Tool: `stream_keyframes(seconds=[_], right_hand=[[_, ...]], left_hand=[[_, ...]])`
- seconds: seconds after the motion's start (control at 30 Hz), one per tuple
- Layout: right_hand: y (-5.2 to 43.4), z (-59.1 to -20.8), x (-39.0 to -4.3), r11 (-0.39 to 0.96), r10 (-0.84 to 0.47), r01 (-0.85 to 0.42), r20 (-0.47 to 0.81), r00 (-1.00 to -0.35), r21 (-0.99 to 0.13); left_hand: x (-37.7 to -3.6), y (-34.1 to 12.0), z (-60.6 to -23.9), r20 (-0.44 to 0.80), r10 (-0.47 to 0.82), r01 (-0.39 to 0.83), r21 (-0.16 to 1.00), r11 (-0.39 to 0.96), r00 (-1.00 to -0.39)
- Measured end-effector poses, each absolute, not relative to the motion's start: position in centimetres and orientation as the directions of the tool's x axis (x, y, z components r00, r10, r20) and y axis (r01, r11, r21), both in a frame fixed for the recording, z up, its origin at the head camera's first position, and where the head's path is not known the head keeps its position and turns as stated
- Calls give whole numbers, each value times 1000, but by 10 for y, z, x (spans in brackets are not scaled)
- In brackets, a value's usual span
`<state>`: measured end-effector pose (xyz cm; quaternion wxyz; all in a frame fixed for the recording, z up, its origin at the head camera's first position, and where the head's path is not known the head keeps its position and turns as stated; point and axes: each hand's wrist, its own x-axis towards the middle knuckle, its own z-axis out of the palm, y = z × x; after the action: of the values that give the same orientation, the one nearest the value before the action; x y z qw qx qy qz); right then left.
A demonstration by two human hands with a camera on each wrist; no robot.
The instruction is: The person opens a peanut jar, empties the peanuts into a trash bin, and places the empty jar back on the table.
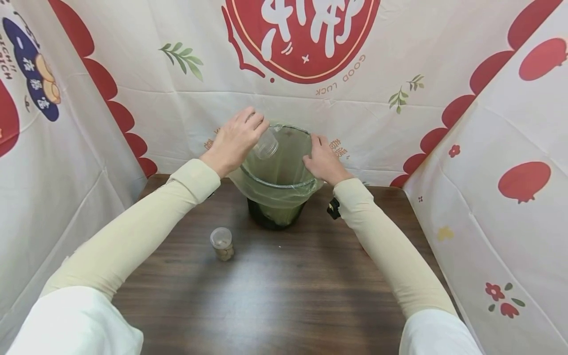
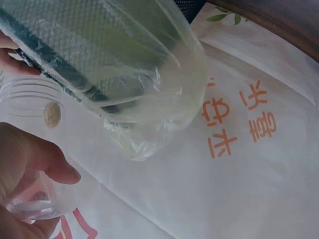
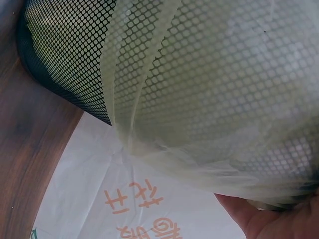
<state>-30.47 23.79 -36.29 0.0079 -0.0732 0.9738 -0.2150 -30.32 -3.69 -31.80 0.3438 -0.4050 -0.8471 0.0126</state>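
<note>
In the head view, a dark mesh wastebasket lined with a thin yellowish plastic bag (image 1: 276, 185) stands at the centre of the frame, toward the far edge of a dark brown wooden table (image 1: 284, 296). The left hand (image 1: 235, 140), just left of centre, grips a small clear plastic jar (image 1: 266, 145) tipped mouth-down over the open basket, fingers curled round it. The right hand (image 1: 323, 160), just right of centre, rests on the basket's right rim with its fingers bent over the bag's folded edge. The two hands sit apart, one on each side of the opening. A second small clear jar holding beige pieces (image 1: 222, 243) stands upright on the table, lower left of the basket and well apart from it.

The left wrist view shows what the head view cannot: one round beige piece (image 2: 52, 114) clinging inside the tilted jar at the left edge of the frame, and the thumb (image 2: 47, 162) pressed on the jar's wall. The bag's overhang fills the upper middle.

The right wrist view shows the basket's black mesh (image 3: 65, 59) close up through the film, with only the palm (image 3: 274, 219) visible at the lower right, pressed to the rim; the fingers are out of sight there. A white printed cloth backdrop (image 1: 133, 74) surrounds the table.
</note>
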Motion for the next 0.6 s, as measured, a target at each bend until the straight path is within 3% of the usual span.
stream_keyframes(seconds=[0.6], right_hand=[[237,-362,-303,893,-142,-133,11,-990,-431]], left_hand=[[-302,-45,-312,554,720,676,-340,654,-417]])
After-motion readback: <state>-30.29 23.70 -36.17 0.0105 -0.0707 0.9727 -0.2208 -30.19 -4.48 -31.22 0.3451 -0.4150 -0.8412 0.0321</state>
